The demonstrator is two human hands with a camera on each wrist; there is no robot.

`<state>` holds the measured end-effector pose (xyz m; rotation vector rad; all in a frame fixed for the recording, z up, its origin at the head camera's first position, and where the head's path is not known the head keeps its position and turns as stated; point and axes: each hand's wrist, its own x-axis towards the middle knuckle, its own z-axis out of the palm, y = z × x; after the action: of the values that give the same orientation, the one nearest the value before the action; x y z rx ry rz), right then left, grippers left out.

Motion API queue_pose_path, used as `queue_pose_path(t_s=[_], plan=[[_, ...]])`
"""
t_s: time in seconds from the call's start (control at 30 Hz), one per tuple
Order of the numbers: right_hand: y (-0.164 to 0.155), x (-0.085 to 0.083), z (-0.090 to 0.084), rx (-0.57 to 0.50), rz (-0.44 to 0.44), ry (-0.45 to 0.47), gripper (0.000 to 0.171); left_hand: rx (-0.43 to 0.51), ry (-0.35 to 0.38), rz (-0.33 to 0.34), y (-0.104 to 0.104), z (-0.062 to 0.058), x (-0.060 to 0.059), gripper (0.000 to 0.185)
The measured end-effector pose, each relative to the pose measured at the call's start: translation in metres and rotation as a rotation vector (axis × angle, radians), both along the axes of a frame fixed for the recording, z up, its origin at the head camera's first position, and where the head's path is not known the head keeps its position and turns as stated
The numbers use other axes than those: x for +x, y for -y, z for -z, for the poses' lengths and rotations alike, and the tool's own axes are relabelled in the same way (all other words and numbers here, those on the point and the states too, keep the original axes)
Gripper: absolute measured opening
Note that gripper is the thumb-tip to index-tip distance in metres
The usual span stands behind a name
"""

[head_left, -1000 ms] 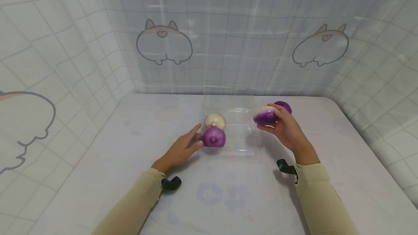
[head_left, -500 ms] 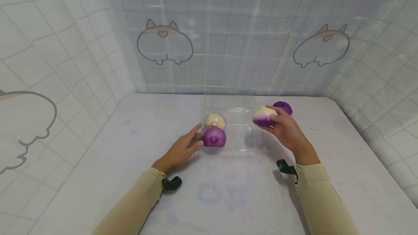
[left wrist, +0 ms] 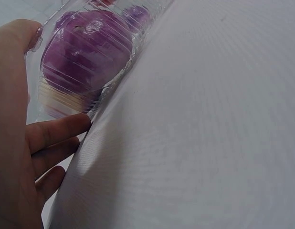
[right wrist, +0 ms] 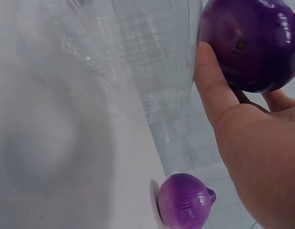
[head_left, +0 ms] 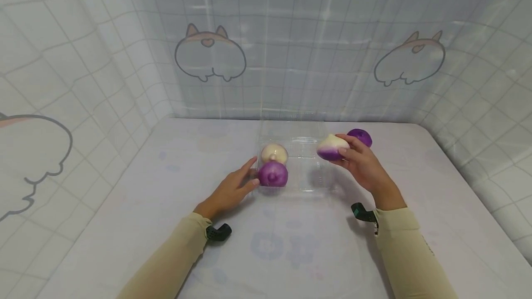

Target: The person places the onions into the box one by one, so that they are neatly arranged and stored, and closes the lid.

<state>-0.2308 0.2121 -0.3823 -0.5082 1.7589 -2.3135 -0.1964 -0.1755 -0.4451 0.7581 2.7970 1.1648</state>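
Observation:
A clear plastic container (head_left: 307,176) sits mid-table with a cream onion (head_left: 274,152) and a purple onion (head_left: 272,174) in its left half. My left hand (head_left: 251,172) rests against the container's left wall beside the purple onion (left wrist: 85,52); the thumb (left wrist: 18,38) is at the rim and the straight fingers (left wrist: 57,133) lie low on the wall. My right hand (head_left: 345,149) grips a purple-and-white onion (head_left: 331,146) above the container's right edge. From the right wrist this onion (right wrist: 250,43) fills the top right, beside the container wall (right wrist: 138,62).
Another purple onion (head_left: 359,136) lies on the table behind my right hand, right of the container, and shows as the loose onion (right wrist: 185,200) in the right wrist view. Tiled-print curtain walls (head_left: 291,59) enclose the white table (head_left: 291,253) at back and sides.
My right hand has carried its onion a little left, over the container's right edge, turning its white side up. The left hand and the container have stayed put.

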Motion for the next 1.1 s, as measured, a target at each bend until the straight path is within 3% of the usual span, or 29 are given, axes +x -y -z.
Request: queue_pose_path(t_s=[0.6, 1.1], plan=[[0.005, 0.001, 0.005, 0.002, -0.008, 0.001, 0.040, 0.006, -0.017, 0.008, 0.000, 0.001, -0.001, 0.071], [0.012, 0.003, 0.007, 0.073, 0.012, -0.010, 0.047, -0.003, -0.024, 0.005, 0.002, 0.005, -0.003, 0.071]])
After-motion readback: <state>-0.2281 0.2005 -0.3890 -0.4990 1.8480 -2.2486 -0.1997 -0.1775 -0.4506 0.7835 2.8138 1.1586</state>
